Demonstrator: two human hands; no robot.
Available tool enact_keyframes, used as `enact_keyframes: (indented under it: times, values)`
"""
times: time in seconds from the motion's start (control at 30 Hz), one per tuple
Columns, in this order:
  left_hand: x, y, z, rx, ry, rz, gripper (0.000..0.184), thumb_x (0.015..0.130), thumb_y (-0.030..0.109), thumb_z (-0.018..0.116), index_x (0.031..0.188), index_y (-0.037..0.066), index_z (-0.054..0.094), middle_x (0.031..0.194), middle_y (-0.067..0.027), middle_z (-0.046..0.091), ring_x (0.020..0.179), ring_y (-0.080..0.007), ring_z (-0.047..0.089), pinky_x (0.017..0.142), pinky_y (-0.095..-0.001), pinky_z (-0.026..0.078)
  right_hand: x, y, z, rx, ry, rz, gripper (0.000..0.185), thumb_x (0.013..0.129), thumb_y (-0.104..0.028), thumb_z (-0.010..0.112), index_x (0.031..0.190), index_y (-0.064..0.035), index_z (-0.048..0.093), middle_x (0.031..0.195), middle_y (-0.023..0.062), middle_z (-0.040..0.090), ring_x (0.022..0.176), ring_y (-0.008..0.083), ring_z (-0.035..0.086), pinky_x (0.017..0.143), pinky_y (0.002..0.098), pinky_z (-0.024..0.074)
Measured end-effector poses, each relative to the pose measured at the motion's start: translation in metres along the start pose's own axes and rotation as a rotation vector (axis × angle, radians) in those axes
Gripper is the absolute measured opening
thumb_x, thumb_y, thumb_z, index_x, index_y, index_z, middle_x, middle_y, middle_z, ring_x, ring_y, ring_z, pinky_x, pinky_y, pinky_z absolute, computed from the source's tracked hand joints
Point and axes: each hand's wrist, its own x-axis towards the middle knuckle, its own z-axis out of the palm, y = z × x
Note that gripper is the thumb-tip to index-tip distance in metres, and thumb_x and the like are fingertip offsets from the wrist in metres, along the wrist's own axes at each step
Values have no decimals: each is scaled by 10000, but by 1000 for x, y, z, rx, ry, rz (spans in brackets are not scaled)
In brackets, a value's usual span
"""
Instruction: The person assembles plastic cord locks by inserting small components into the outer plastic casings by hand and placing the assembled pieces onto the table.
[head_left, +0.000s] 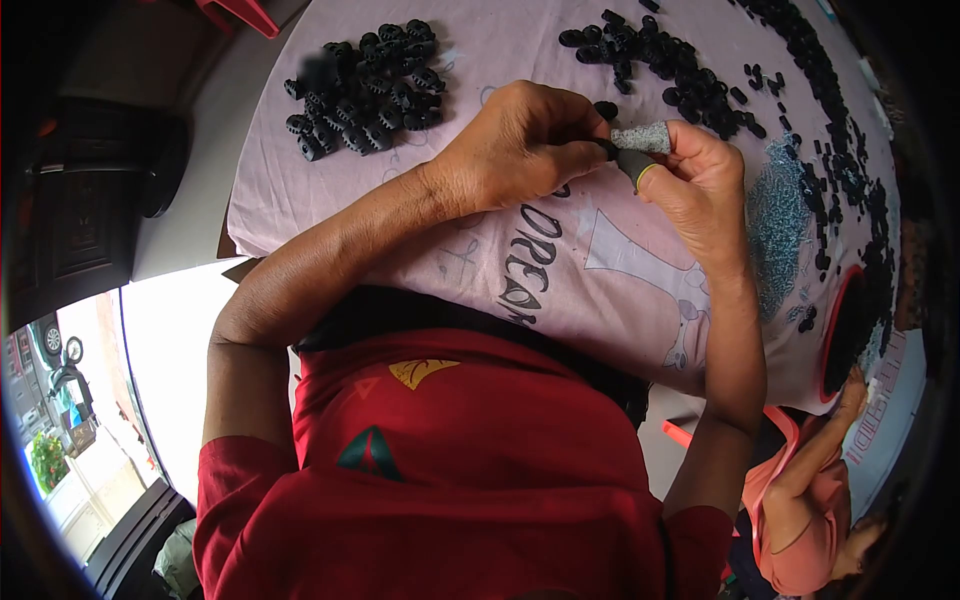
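Over the pink cloth, my left hand (525, 150) has thumb and fingers pinched on a small black plastic piece (606, 149); its exact kind is mostly hidden by the fingertips. My right hand (705, 185) meets it from the other side, thumb and forefinger closed on the same piece. A grey knitted sleeve (642, 138) covers the right forefinger, and a dark grey cover (633, 166) with a yellow edge sits on that thumb. Just beyond the fingertips, a black round part (605, 110) shows. To the left lies a pile of black ridged parts (370, 92).
More black parts (670, 60) are scattered at the far side and along the right. Small bluish pieces (780, 230) form a heap right of my hand. A red-rimmed container (846, 320) stands at the right edge. Beside it, another person's arm (815, 450) reaches in.
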Motion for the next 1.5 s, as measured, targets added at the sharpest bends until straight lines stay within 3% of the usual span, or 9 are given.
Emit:
enact_keyframes:
  times: [0.13, 0.23, 0.43, 0.63, 0.93, 1.13, 1.33, 1.5]
  values:
    - [-1, 2, 3, 32, 38, -1, 144, 877, 48, 692, 994, -35, 693, 755, -54, 691, 674, -83, 616, 624, -256, 508, 0, -1, 1, 11, -4, -9, 99, 770, 46, 627, 841, 4, 683, 699, -71, 599, 631, -27, 472, 532, 166, 383]
    - [-2, 2, 0, 61, -21, -12, 178, 932, 75, 651, 1080, -24, 661, 830, -4, 648, 713, -35, 582, 636, -203, 527, 1, -2, -1, -11, -20, 12, 97, 769, 50, 622, 833, 8, 681, 701, -69, 598, 635, -26, 471, 534, 167, 383]
    - [-2, 1, 0, 114, -33, -5, 197, 937, 82, 645, 1102, -25, 659, 835, -17, 659, 729, -41, 600, 653, -214, 547, -1, -1, 4, -40, 9, -73, 95, 760, 49, 627, 829, 16, 683, 701, -64, 597, 646, -22, 480, 541, 173, 396]
    - [-2, -1, 2, 57, -2, -8, 216, 944, 100, 640, 1111, -37, 643, 853, -38, 668, 759, -59, 623, 677, -224, 557, 3, -4, 4, 5, 4, -21, 104, 757, 43, 633, 844, 24, 687, 693, -57, 598, 650, -14, 486, 557, 181, 413]
    - [1, 4, -1, -214, -7, -83, 216, 932, 163, 673, 1084, 10, 648, 895, -19, 665, 755, -45, 590, 682, -210, 507, 2, 0, 0, -118, 84, -169, 158, 803, 38, 648, 957, 40, 685, 857, 37, 705, 803, 60, 651, 726, 224, 545]
    - [2, 8, -2, -319, 38, -155, 221, 913, 177, 704, 1066, 25, 656, 895, -15, 675, 740, -55, 600, 663, -190, 480, -1, 1, 0, -196, 139, -250, 165, 821, -8, 689, 978, 42, 674, 859, 58, 691, 770, 90, 651, 686, 232, 534]
    - [2, 14, -5, -321, 23, -206, 218, 901, 181, 717, 1050, 28, 671, 882, -18, 677, 738, -62, 606, 653, -206, 492, 1, -12, 5, -527, 119, -385, 280, 734, -42, 779, 994, -16, 680, 814, 61, 638, 691, 165, 624, 599, 286, 508]
    - [1, 12, -2, -342, 71, -203, 206, 898, 176, 713, 1046, 36, 682, 888, -23, 685, 755, -65, 618, 659, -213, 504, 1, -7, 7, -585, 134, -436, 317, 682, -32, 789, 970, 0, 659, 847, 73, 639, 724, 189, 633, 606, 299, 516]
